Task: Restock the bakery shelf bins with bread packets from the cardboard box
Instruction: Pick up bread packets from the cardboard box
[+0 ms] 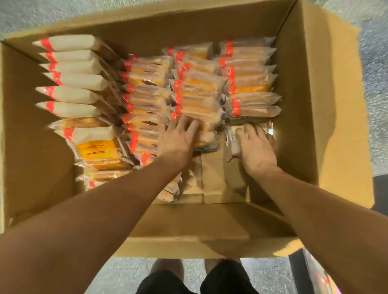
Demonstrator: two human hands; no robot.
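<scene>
A speckled grey stone floor (61, 0) fills the edges of the frame, and on it sits a large open brown cardboard box (323, 98) that takes up most of the centre. Inside, clear plastic bread packets with orange-red end seals (198, 97) stand on edge in tight rows across the upper middle and upper right of the box. A row of packets with white paper wrapping (74, 78) runs down the upper left. Bare cardboard shows on the box floor at the lower right.

The left hand (177, 139) rests at the near end of a centre row, fingers spread over the front packets. Whether it has already closed on one I cannot tell. The right hand (255, 146) lies just right of centre, fingers curved over a flat clear packet (231, 144) lying loose on the box floor. Its grip is also unclear.

These packets probably weigh little and squash easily. The film looks slick and crinkly, so a pinch on the sealed end may slip or tear. The safer hold is likely across the broad faces, several packets pressed together between both palms, with light pressure so the bread keeps its shape.
</scene>
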